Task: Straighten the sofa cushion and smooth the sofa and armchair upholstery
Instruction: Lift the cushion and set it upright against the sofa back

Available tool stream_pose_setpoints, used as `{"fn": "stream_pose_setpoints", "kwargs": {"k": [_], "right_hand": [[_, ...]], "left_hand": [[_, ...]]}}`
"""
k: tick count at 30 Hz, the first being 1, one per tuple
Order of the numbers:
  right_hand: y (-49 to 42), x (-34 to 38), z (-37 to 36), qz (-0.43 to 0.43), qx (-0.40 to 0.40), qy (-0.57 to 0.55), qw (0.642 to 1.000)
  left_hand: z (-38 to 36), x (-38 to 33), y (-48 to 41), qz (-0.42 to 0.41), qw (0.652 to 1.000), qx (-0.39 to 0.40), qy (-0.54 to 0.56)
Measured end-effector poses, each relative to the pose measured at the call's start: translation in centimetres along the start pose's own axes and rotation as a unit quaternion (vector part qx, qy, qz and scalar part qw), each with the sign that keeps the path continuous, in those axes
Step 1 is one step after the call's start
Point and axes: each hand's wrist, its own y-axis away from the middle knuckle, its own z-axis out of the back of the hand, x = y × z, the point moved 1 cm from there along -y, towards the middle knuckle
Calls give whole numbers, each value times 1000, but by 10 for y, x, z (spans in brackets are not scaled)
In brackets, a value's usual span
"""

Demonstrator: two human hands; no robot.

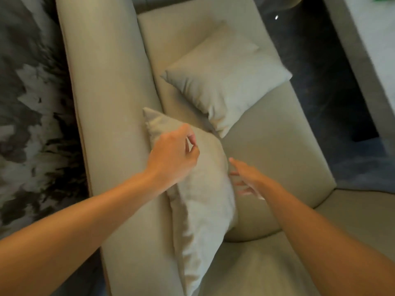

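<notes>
A beige cushion (203, 206) stands on edge against the sofa's backrest (106, 103). My left hand (173, 154) hovers over its upper part with fingers curled loosely; whether it pinches the fabric is unclear. My right hand (248, 178) is open, fingers spread, just right of the cushion's front face and blurred. A second beige cushion (226, 77) lies tilted on the seat (277, 146) farther along.
A dark patterned wall or rug (32, 114) runs behind the backrest on the left. Dark floor (331, 82) lies beyond the seat's front edge. A grey ledge (367, 50) is at the upper right. Another seat section (352, 210) adjoins at the lower right.
</notes>
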Motion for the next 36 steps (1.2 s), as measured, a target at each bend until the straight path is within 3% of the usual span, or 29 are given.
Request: {"fn": "stream_pose_setpoints", "kwargs": {"k": [2, 5, 7, 9, 13, 16, 21, 24, 28, 33, 36], "right_hand": [[-7, 28, 24, 26, -31, -20, 999], [-35, 82, 46, 67, -91, -59, 992], [-67, 111, 49, 90, -104, -113, 984], [-108, 131, 43, 114, -120, -169, 972], [-190, 143, 26, 83, -165, -310, 933], [-226, 137, 25, 85, -188, -292, 934], [-211, 137, 25, 91, -197, -222, 951], [-190, 164, 29, 103, -163, -239, 952], [-153, 238, -18, 56, -24, -321, 945], [-125, 298, -110, 61, 99, -323, 939], [-117, 306, -128, 57, 94, -313, 943]], "left_hand": [[-11, -10, -39, 26, 999, 24, 3], [-48, -8, -106, 191, 976, 71, 76], [-78, 7, -149, 340, 916, 91, 194], [-107, 31, -187, 423, 861, 90, 268], [-163, 87, -243, 478, 808, 64, 337], [-189, 120, -260, 474, 782, 55, 402], [-175, 131, -275, 424, 807, -79, 402], [-122, 96, -305, 322, 874, -134, 339], [-9, 60, -336, 235, 933, -190, 197], [89, 85, -326, 220, 931, -277, 94], [105, 99, -312, 200, 938, -270, 87]]}}
